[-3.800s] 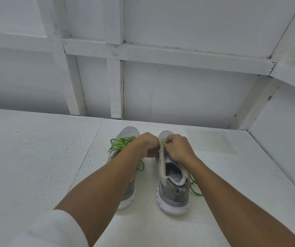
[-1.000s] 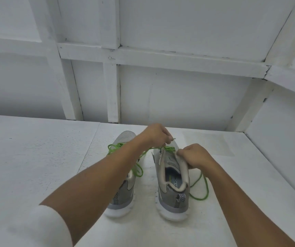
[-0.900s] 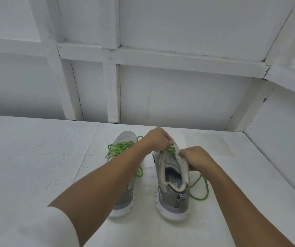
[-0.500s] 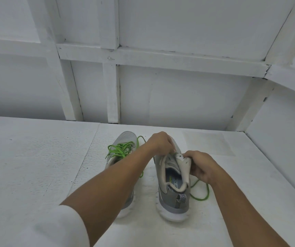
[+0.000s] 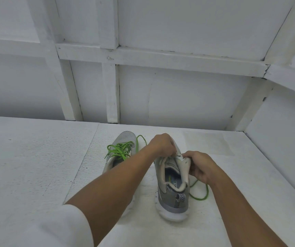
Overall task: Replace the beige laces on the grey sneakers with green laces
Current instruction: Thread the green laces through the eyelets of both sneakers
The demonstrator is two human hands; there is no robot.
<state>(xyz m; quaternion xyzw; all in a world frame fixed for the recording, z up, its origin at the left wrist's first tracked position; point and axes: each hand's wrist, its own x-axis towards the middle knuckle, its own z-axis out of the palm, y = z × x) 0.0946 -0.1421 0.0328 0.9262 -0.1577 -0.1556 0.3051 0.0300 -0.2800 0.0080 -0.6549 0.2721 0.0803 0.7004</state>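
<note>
Two grey sneakers stand side by side on the white table, heels toward me. The left sneaker [image 5: 123,139] carries a green lace [image 5: 121,150] threaded across its front, and my left forearm hides its rear. My right hand [image 5: 199,166] grips the right eyelet flap of the right sneaker [image 5: 172,195] and folds it outward. At that shoe's tongue my left hand [image 5: 162,144] has its fingers curled; what they pinch is hidden. A loop of green lace [image 5: 201,196] lies on the table to the right of this shoe.
The white table [image 5: 36,166] runs to a white panelled wall [image 5: 178,97] just behind the sneakers. A white side wall [image 5: 285,148] closes in on the right.
My right hand slid back toward me along the right sneaker and now folds its eyelet flap outward. My left hand dropped lower over the tongue. The green lace it held taut no longer shows.
</note>
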